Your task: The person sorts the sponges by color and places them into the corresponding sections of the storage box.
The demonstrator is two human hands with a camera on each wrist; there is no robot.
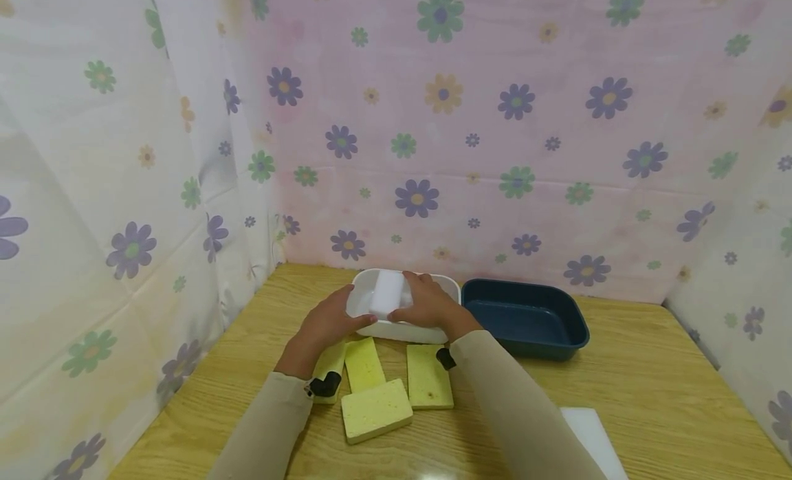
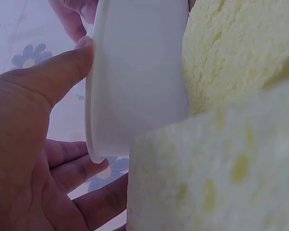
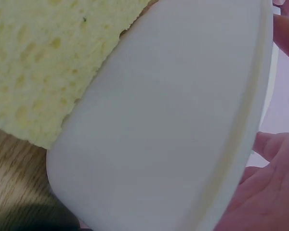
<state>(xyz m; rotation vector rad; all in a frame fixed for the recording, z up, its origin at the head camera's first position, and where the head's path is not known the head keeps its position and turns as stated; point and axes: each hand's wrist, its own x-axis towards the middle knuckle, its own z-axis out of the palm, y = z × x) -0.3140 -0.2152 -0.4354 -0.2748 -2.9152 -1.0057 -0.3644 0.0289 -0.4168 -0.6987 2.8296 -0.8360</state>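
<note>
A white sponge block (image 1: 387,294) stands tilted over the white basin (image 1: 421,333). My right hand (image 1: 431,302) holds it on the right side, fingers at its upper end and thumb at its lower corner. My left hand (image 1: 328,320) is at the basin's left end, thumb tip by the block's lower left corner. In the left wrist view the left thumb (image 2: 70,72) lies on the rim, with the other fingers spread loosely past the basin's end. The right wrist view shows the basin wall (image 3: 159,120), part of the right hand (image 3: 265,187) beyond the rim.
Several yellow sponges lie in front of the basin, the nearest yellow sponge (image 1: 376,411) overlapping others. A dark blue basin (image 1: 526,342) stands directly right of the white one. Another white block (image 1: 595,440) lies near the right forearm. Floral cloth (image 1: 470,157) hangs behind the wooden table (image 1: 668,377).
</note>
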